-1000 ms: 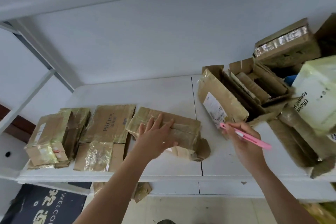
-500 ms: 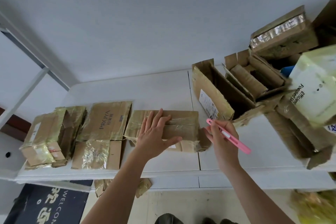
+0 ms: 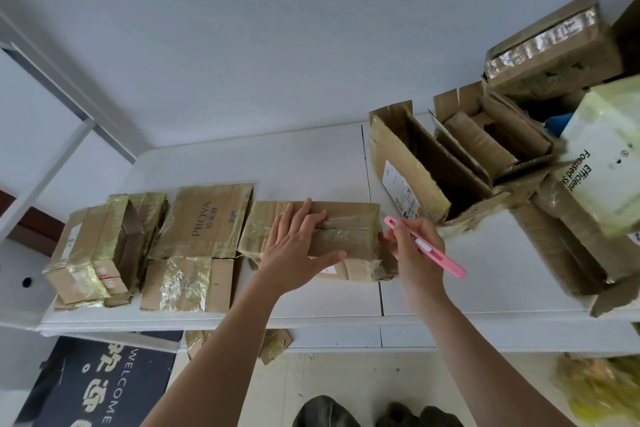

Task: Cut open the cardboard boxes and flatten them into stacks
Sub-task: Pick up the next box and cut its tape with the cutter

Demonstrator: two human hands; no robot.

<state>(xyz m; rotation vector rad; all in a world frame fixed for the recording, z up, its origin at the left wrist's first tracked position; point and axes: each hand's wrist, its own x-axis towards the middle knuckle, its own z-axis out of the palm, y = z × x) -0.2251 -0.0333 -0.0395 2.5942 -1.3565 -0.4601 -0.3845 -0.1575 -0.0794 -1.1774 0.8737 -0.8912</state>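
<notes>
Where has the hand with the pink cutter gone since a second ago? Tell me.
Yes, it moved. The right hand with the pink cutter went left, away from the open box, to the taped box's right end.

Plain pale grey-white wall (image 3: 311, 45) behind the white surface (image 3: 311, 163), evenly lit, soft and shadowless. White surface split by a seam (image 3: 364, 156) running front to back. White metal frame bars (image 3: 52, 170) slanting left of the surface, a strip of dark brown trim (image 3: 31, 222) behind them. Below the surface's front edge, pale tiled floor (image 3: 311, 378). Dark mat (image 3: 100, 388) lettered "WELCOME" under the surface's left end.
</notes>
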